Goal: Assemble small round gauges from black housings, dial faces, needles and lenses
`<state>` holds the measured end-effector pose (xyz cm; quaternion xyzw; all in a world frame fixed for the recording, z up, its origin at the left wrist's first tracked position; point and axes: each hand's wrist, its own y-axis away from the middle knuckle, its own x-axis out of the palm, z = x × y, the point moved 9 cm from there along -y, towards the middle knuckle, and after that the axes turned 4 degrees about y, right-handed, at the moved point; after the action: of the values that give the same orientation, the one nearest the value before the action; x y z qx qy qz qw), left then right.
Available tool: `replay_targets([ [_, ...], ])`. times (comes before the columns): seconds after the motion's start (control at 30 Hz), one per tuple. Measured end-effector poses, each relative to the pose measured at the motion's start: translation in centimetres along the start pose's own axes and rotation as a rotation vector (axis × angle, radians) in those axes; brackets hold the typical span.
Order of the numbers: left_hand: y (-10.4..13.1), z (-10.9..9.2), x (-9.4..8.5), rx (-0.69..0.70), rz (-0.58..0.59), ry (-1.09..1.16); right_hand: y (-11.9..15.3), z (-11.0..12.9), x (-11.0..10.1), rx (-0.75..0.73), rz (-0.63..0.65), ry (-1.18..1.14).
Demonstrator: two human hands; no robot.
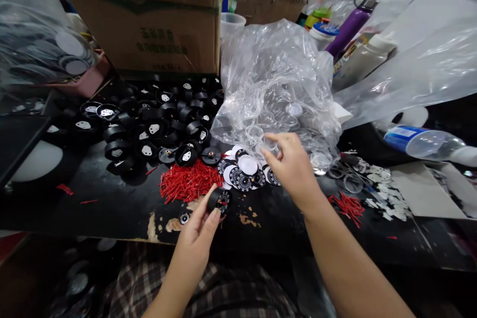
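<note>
My left hand holds a small black round gauge near the table's front edge, its printed dial and red pointer facing right. My right hand is over the mouth of a clear plastic bag full of transparent round lenses. Its thumb and index finger are apart, and I see nothing held between them. Below those fingers lie black-and-white dial discs in a loose pile. A heap of red pointers lies just beyond the gauge.
Many black round housings cover the back left, before a cardboard box. White metal pieces, more red pointers and an open carton lie right. A water bottle and a purple flask stand beyond.
</note>
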<state>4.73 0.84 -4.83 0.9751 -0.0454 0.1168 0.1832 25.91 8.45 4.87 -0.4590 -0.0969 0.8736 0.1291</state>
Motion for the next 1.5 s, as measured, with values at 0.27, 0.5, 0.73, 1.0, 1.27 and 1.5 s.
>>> replay_targets([
  [0.27, -0.3, 0.5, 0.1, 0.004, 0.055, 0.001, -2.2, -4.9, -0.7, 0.090, -0.060, 0.012],
  [0.5, -0.1, 0.7, 0.9, -0.137, -0.004, 0.358, 1.7, -0.7, -3.3, -0.027, -0.265, 0.019],
  [0.73, -0.3, 0.5, 2.4, -0.277, 0.000, 0.684, 7.8, 8.7, 2.3, -0.478, 0.035, -0.056],
  [1.0, -0.4, 0.5, 2.0, -0.142, 0.057, 0.513, 7.8, 8.1, 2.0, -0.333, 0.091, -0.275],
  [1.27, 1.4, -1.3, 3.5, 0.133, 0.258, 0.013, 6.1, 7.6, 4.1, -0.223, 0.163, -0.166],
  [1.5, 1.9, -2.1, 2.5, 0.173, 0.224, -0.213, 6.9, 9.0, 4.4, -0.275, 0.189, -0.129],
])
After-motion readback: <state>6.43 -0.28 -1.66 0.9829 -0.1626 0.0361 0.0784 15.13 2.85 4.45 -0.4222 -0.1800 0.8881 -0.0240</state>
